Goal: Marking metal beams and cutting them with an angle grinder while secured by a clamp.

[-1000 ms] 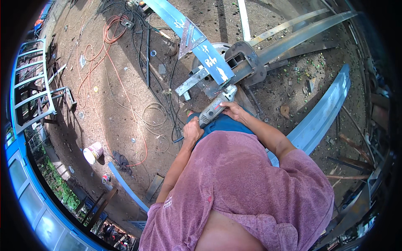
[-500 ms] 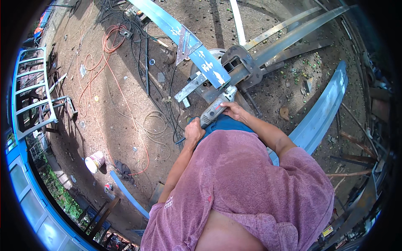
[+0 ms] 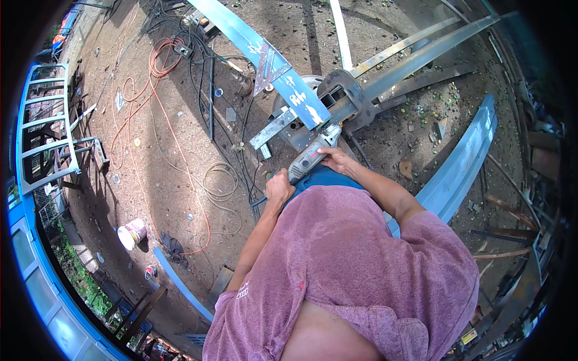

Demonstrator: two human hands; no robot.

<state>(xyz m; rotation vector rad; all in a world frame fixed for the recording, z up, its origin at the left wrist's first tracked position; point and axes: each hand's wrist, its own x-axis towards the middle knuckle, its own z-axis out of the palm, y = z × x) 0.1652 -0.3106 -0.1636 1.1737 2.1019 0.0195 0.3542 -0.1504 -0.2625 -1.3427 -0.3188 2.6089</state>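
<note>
Both hands hold a grey angle grinder (image 3: 306,159). My left hand (image 3: 279,189) is closed around its rear end, close to my body. My right hand (image 3: 336,160) grips the front of its body, just behind the head. The grinder's head meets or nearly meets the near end of a long blue metal strip (image 3: 301,96) with patches of worn paint; exact contact is too small to tell. A set square of dull metal (image 3: 265,67) lies across that strip. Beneath the end is a stand of heavy steel pieces (image 3: 355,99).
Orange hose (image 3: 158,72) and dark cables (image 3: 191,45) lie coiled on the dirt at left. A white bucket (image 3: 132,233) lies tipped there. Another curved blue strip (image 3: 463,159) rests at right, near long steel bars (image 3: 421,57). A blue-and-white frame (image 3: 48,129) stands far left.
The whole view has shifted very slightly. Both hands stay on the grinder, and its head remains at the end of the blue strip.
</note>
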